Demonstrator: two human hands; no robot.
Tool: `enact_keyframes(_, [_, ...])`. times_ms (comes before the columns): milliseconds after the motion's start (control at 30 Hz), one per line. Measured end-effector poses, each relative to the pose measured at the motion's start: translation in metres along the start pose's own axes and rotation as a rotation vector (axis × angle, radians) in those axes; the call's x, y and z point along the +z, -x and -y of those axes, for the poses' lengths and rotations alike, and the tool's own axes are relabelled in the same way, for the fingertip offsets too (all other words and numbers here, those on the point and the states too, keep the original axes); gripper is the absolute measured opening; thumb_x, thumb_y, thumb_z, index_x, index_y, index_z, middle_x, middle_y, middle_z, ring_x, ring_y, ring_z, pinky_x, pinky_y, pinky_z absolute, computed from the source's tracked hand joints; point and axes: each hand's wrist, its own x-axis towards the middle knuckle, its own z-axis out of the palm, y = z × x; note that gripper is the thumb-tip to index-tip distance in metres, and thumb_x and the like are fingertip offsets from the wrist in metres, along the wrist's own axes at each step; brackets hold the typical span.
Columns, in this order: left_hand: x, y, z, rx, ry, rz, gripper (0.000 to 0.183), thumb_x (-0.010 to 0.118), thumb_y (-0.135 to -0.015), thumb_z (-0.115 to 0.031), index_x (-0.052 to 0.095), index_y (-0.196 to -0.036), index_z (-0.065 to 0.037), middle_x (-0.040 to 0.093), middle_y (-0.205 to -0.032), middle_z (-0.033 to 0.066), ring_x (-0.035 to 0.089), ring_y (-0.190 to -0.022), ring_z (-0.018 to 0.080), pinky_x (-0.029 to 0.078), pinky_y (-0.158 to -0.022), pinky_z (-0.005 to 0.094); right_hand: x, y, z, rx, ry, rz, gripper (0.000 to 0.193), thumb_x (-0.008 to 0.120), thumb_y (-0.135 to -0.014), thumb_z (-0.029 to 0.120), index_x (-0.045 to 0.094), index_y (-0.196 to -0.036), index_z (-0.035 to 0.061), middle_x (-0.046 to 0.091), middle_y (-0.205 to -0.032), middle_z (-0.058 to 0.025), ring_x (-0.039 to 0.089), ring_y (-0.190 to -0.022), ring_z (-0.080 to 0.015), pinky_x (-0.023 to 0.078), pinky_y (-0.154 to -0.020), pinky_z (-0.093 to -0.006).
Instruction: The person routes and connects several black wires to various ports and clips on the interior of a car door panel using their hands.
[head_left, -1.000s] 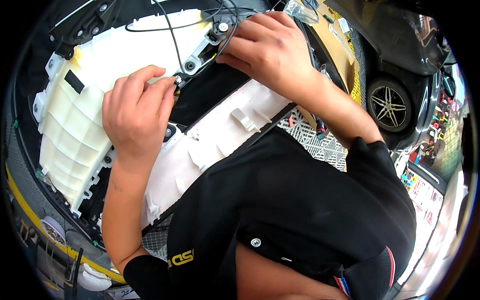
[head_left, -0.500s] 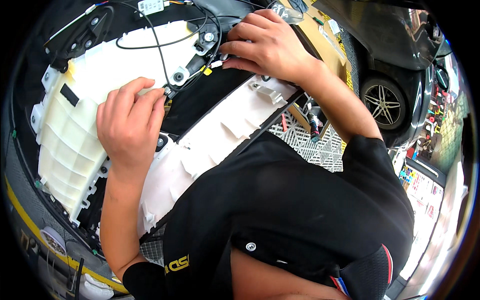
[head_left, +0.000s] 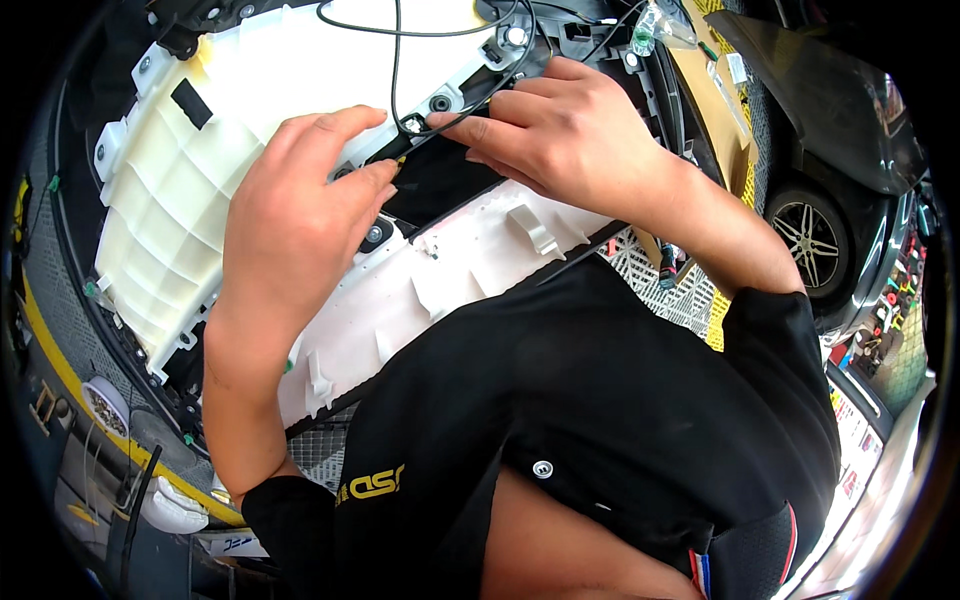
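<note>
A black cable (head_left: 397,70) loops over the back of a large black car trim panel with a ribbed cream plastic section (head_left: 150,240). It runs down to a small black-and-white clip or connector (head_left: 413,123) beside a round bolt hole. My right hand (head_left: 575,135) reaches in from the right, its index fingertip against the cable at that clip; its thumb is apart and the other fingers are bent. Just left of the clip is my left hand (head_left: 300,190), thumb and index finger spread with nothing between them. What lies beneath my right fingers is hidden.
A pinkish-white strip (head_left: 470,245) with raised tabs runs along the panel's near side. A clear plastic bottle (head_left: 645,30) and cardboard (head_left: 715,100) are at the far right, with a dark car's wheel (head_left: 805,240) beyond. A bowl of small parts (head_left: 105,405) stands lower left.
My left thumb and index finger have parted and come off the cable by the bolt hole. My right hand has left a white connector and moved to the clip. The view has shifted.
</note>
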Motion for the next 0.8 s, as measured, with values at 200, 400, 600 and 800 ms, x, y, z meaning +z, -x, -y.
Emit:
enact_keyframes(200, [0.0, -0.005, -0.008, -0.078, -0.047, 0.011, 0.026, 0.085, -0.08, -0.005, 0.08, -0.105, -0.002, 0.071, -0.123, 0.0075, 0.067, -0.1, 0.0294, 0.057, -0.085, 0.0379, 0.003, 0.001, 0.007, 0.074, -0.126, 0.053, 0.028, 0.076, -0.092, 0.027, 0.078, -0.119, 0.0182, 0.066, -0.076, 0.0047, 0.07, -0.07, -0.0161, 0.051, -0.065, -0.0327])
enact_keyframes(400, [-0.022, 0.003, 0.001, -0.182, 0.075, 0.101, 0.021, 0.082, -0.083, -0.002, 0.078, -0.103, 0.0, 0.071, -0.116, 0.0088, 0.068, -0.097, 0.0262, 0.056, -0.085, 0.0363, 0.0, 0.003, 0.025, 0.227, -0.301, 0.114, 0.041, 0.08, -0.09, 0.022, 0.074, -0.13, 0.0134, 0.068, -0.077, -0.0007, 0.069, -0.068, -0.0237, 0.054, -0.063, -0.0373])
enact_keyframes(600, [-0.058, 0.015, 0.018, -0.222, 0.085, 0.153, 0.019, 0.077, -0.084, 0.008, 0.074, -0.101, 0.002, 0.068, -0.105, 0.0103, 0.068, -0.094, 0.0254, 0.054, -0.081, 0.0338, 0.003, 0.002, 0.028, 0.152, -0.297, 0.062, 0.029, 0.08, -0.088, 0.022, 0.078, -0.116, 0.0133, 0.066, -0.076, 0.0009, 0.072, -0.071, -0.0212, 0.058, -0.063, -0.0362])
enact_keyframes(800, [-0.049, 0.012, 0.015, -0.162, 0.099, 0.229, 0.02, 0.079, -0.08, 0.006, 0.07, -0.097, 0.001, 0.066, -0.1, 0.0107, 0.066, -0.093, 0.0287, 0.052, -0.08, 0.0365, 0.015, -0.019, 0.032, 0.025, -0.406, -0.013, 0.026, 0.075, -0.084, 0.017, 0.078, -0.109, 0.0114, 0.065, -0.084, 0.0006, 0.074, -0.082, -0.0211, 0.06, -0.068, -0.0351])
